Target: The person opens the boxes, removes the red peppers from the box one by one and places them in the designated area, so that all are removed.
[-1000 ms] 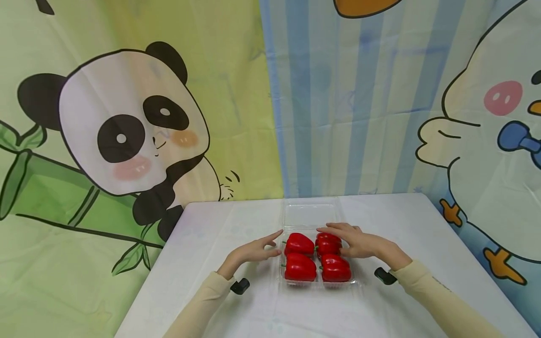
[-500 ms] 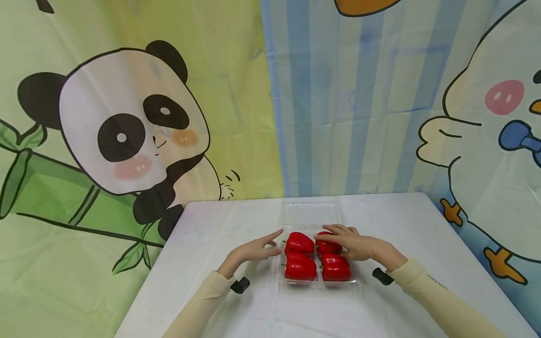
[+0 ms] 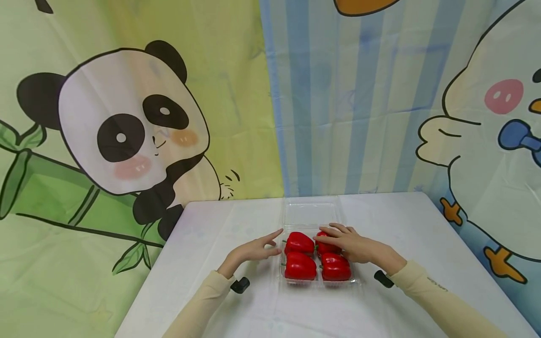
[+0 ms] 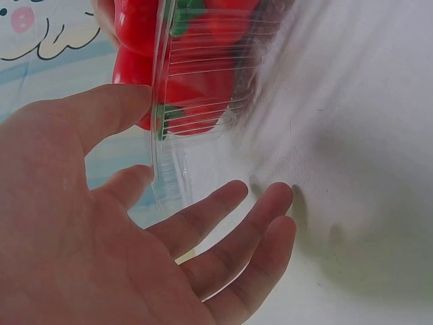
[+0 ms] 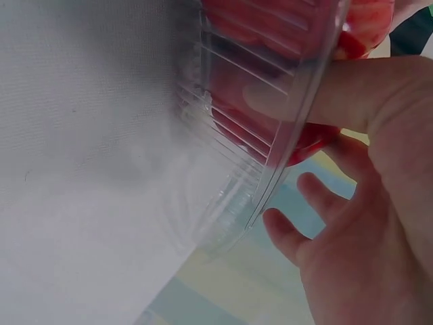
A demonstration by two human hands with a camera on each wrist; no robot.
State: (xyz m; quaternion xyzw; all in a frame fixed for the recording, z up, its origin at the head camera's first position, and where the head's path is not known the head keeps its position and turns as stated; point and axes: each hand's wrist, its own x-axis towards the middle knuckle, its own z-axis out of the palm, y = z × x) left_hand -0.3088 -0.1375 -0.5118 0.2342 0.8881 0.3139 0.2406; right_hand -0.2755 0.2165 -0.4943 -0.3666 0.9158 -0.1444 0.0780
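Red bell peppers fill a clear plastic container, whose lid lies folded back: back left, front left, front right and back right. My right hand has its fingers over the back-right pepper; in the right wrist view the thumb of that hand reaches inside the container wall, against the pepper. My left hand is at the container's left side, fingers extended. In the left wrist view, thumb and index fingertips of that hand touch the clear rim.
The white table runs back to a hanging cloth printed with a panda on the left and a white bird on the right. A small black device sits at each wrist.
My right hand has shifted slightly left and its fingers lie further over the back-right pepper. My left hand and the container have stayed put.
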